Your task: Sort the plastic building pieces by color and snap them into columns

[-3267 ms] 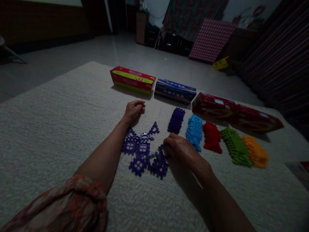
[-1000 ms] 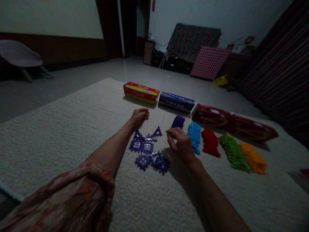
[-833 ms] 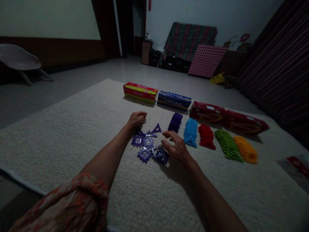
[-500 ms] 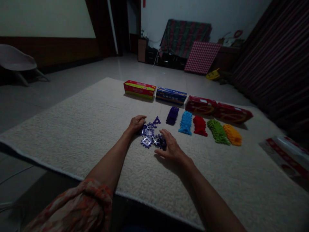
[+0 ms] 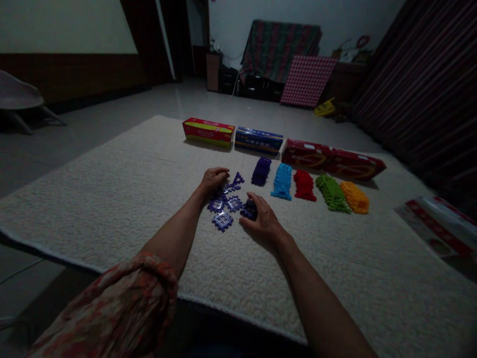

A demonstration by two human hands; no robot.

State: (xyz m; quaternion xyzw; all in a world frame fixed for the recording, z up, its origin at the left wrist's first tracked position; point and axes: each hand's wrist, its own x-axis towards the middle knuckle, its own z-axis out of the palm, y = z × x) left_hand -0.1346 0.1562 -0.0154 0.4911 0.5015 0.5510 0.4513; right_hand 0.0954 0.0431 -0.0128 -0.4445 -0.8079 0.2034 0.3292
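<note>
Several loose purple interlocking toy pieces with notched edges and window-like openings lie on the beige mat between my hands. My left hand rests at their far left, fingers curled together; what is under them is hidden. Just beyond its fingertips are a small purple triangular piece and a curved one. My right hand has its thumb and fingers around a small dark purple cluster of pieces, at the right of the loose ones.
Beyond my right hand lie stacks of purple, blue, red, green and orange pieces. Behind them stand a red-yellow box, a blue box and two dark red boxes. A plastic-wrapped package is at right.
The view has shifted slightly. My right hand has closed around the dark purple cluster and drawn it apart from the window pieces, which now lie more spread out. My left hand stays curled.
</note>
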